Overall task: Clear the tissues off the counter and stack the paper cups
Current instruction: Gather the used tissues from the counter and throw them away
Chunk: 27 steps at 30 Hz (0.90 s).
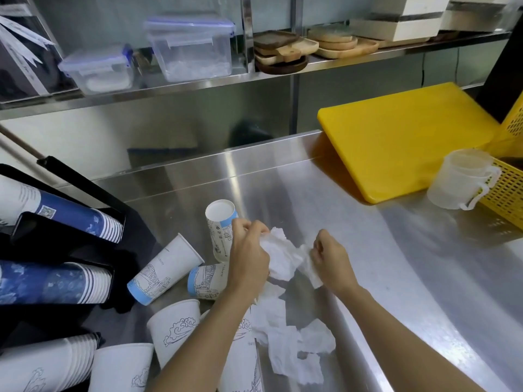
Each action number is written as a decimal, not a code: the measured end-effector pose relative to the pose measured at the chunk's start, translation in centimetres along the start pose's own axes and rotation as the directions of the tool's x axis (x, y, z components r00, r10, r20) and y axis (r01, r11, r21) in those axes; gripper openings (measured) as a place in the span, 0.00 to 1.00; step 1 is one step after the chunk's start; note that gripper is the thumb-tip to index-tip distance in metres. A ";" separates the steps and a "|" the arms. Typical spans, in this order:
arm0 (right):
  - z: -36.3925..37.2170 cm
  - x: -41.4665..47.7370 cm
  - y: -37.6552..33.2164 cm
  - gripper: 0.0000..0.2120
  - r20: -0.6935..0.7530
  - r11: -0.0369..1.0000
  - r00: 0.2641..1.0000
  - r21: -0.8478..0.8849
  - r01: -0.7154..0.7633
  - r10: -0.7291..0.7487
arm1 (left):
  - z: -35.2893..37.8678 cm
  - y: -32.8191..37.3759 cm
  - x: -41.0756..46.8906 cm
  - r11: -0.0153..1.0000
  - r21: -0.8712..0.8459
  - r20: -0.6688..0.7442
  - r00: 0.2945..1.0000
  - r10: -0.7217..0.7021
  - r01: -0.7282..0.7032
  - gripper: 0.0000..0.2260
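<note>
My left hand [249, 256] is closed around a crumpled white tissue [280, 257] above the steel counter [396, 278]. My right hand [329, 254] pinches the other end of the same tissue. More crumpled tissues [294, 343] lie on the counter below my hands. Several loose paper cups lie around my left arm: one upside down [219, 222], two on their sides with blue bases [167, 268] [205, 281], and white ones with cloud drawings [174, 329] near the front edge.
A black cup holder [65, 250] at the left carries stacked blue and white cups. A yellow cutting board [402, 137] leans at the back right, beside a clear measuring jug [458, 179] and a yellow basket [506, 193]. Shelf above holds plastic boxes and wooden trays.
</note>
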State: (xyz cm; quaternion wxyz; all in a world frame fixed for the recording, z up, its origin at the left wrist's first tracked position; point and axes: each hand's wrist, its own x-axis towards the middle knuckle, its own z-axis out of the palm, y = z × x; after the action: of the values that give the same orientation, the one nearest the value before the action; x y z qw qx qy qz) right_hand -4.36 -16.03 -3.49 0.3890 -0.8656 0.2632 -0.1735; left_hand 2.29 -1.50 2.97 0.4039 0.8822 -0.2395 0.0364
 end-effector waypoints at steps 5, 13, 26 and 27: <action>-0.8 2.3 -2.3 0.11 -0.205 0.992 0.978 0.121 -0.016 0.041 | -0.5 0.5 2.0 0.991 -0.111 -0.038 0.996 -0.085 0.080 0.07; 0.0 5.6 -3.7 0.21 -0.063 0.979 0.977 0.035 -0.203 0.205 | 2.3 -0.6 3.0 0.845 0.512 0.399 0.914 -0.077 -0.153 0.30; 5.8 8.7 -2.2 0.23 0.277 0.944 0.904 -0.163 -0.288 0.324 | 4.4 -3.2 5.2 0.568 0.721 0.546 0.830 -0.115 -0.396 0.15; 6.0 8.8 -2.0 0.19 0.297 0.944 0.900 -0.181 -0.275 0.319 | 4.4 -3.4 5.3 0.594 0.704 0.547 0.830 -0.104 -0.389 0.14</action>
State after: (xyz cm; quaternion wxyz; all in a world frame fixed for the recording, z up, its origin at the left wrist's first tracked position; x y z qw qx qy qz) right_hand 6.42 -16.61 -4.95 0.3891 -0.8561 0.3364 0.0497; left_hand 8.00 -4.85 -0.98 -0.1176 0.9170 -0.3737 -0.0753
